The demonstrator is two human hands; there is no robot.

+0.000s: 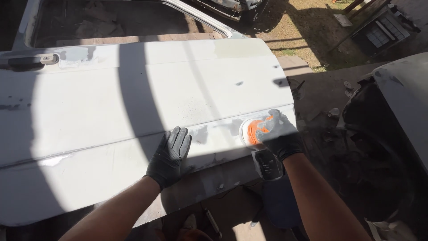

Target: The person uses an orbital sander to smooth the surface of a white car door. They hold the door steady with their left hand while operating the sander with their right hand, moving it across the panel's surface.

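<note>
A white car door (133, 102) lay flat, outer skin up, with its handle (31, 61) at the far left and its window frame (196, 18) at the top. The right hand (280, 134), in a black glove, was closed around a sander (257, 134) with an orange body, whose disc was pressed onto the door's lower right corner, below the crease line. The left hand (170, 156), also gloved, lay spread and flat on the panel beside a dull grey patch (201, 134), holding nothing. The step in hand appeared to be sanding the lower edge, where paint already looked scuffed. A further pass would call for keeping the disc flat to the panel and the left hand steadying the door, well apart from the disc. A dark fender (392, 111) stood to the right.
</note>
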